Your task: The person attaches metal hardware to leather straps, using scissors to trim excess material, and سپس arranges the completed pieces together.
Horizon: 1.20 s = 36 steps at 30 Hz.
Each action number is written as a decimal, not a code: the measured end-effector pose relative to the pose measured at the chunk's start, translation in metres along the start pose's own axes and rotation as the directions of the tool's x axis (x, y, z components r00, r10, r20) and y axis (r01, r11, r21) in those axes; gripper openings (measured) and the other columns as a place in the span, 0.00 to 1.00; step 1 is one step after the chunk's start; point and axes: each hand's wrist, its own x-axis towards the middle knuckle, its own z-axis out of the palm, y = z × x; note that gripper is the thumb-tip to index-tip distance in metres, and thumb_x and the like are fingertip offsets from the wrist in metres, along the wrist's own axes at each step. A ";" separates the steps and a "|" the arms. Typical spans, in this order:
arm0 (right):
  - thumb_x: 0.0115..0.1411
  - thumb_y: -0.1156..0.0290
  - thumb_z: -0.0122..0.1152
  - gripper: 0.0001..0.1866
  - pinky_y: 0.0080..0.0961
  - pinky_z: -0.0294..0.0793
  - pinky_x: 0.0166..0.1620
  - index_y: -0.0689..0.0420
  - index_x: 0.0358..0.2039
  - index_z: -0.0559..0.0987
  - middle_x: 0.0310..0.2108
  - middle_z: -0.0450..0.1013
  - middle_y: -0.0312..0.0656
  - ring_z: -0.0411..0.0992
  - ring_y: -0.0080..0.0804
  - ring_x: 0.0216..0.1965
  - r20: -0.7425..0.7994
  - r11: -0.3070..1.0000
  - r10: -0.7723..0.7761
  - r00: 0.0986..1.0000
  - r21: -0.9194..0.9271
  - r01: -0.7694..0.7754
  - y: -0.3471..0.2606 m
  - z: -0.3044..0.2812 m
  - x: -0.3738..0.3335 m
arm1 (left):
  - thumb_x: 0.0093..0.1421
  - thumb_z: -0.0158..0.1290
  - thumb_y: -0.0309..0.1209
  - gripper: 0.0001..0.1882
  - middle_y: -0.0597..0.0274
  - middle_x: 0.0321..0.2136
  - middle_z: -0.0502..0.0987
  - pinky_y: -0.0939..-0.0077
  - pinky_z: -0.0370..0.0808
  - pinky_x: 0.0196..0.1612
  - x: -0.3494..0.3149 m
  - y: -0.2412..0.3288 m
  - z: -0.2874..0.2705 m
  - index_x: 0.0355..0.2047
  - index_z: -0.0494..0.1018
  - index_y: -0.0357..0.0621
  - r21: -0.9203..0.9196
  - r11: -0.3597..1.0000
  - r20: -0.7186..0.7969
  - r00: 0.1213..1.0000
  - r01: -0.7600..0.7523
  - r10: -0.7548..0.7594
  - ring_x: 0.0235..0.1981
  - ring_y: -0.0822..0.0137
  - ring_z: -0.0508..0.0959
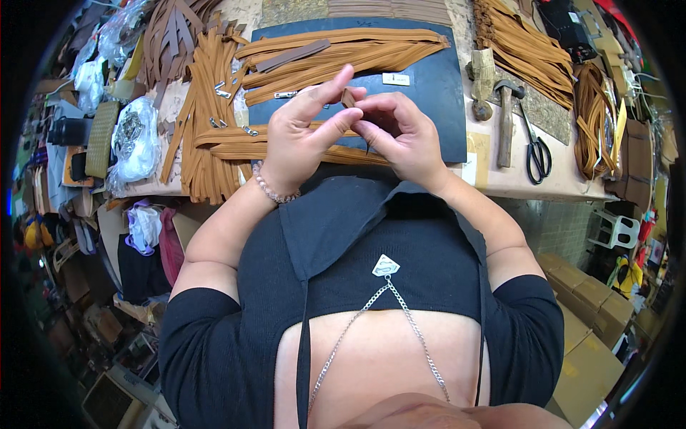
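One chain point(371, 299) with one silver pendant point(386, 266) is worn up close; one small brown piece point(348, 98) is held over one blue board point(436, 121).

By the left hand point(304, 132) the piece is pinched between thumb and fingers, with one finger pointed up. The right hand point(409, 136) is curled beside it; whether anything is pinched there cannot be told. Both elbows are bent outward. One hammer point(505, 125) and one pair of scissors point(532, 136) are laid to the right.

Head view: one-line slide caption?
Bare left hand and right hand meet around a small brown piece above a flat dark-blue board bearing long orange-brown zipper tapes.
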 end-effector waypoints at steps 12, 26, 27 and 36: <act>0.57 0.66 0.65 0.12 0.34 0.72 0.48 0.56 0.40 0.80 0.39 0.76 0.44 0.73 0.45 0.42 0.067 0.587 -0.188 0.980 -0.792 0.167 0.019 -0.059 0.031 | 0.57 0.58 0.16 0.33 0.52 0.44 0.79 0.74 0.79 0.49 0.001 0.012 -0.001 0.62 0.62 0.39 -0.188 0.982 -0.053 0.999 -0.023 0.013 0.47 0.67 0.78; 0.54 0.72 0.66 0.13 0.32 0.73 0.42 0.59 0.40 0.79 0.35 0.72 0.44 0.73 0.41 0.36 0.024 0.508 0.060 0.998 -0.862 -0.010 0.057 -0.080 0.037 | 0.60 0.58 0.20 0.30 0.47 0.45 0.79 0.76 0.77 0.50 0.008 0.007 -0.014 0.61 0.61 0.40 -0.154 0.988 -0.044 0.999 -0.011 0.004 0.45 0.67 0.80; 0.54 0.72 0.66 0.13 0.32 0.73 0.42 0.59 0.40 0.79 0.35 0.72 0.44 0.73 0.41 0.36 0.024 0.507 0.059 0.998 -0.862 -0.010 0.055 -0.080 0.037 | 0.60 0.58 0.20 0.30 0.47 0.45 0.79 0.76 0.77 0.50 0.008 0.007 -0.014 0.61 0.61 0.40 -0.153 0.988 -0.043 0.999 -0.012 0.006 0.45 0.67 0.80; 0.59 0.76 0.64 0.15 0.22 0.73 0.50 0.58 0.46 0.71 0.42 0.74 0.36 0.73 0.23 0.43 0.160 0.899 0.163 0.974 0.382 -0.213 -0.017 -0.024 0.030 | 0.58 0.60 0.21 0.28 0.53 0.42 0.80 0.76 0.76 0.50 0.008 0.011 -0.007 0.59 0.65 0.39 -0.300 0.952 -0.079 0.992 0.068 -0.096 0.43 0.71 0.80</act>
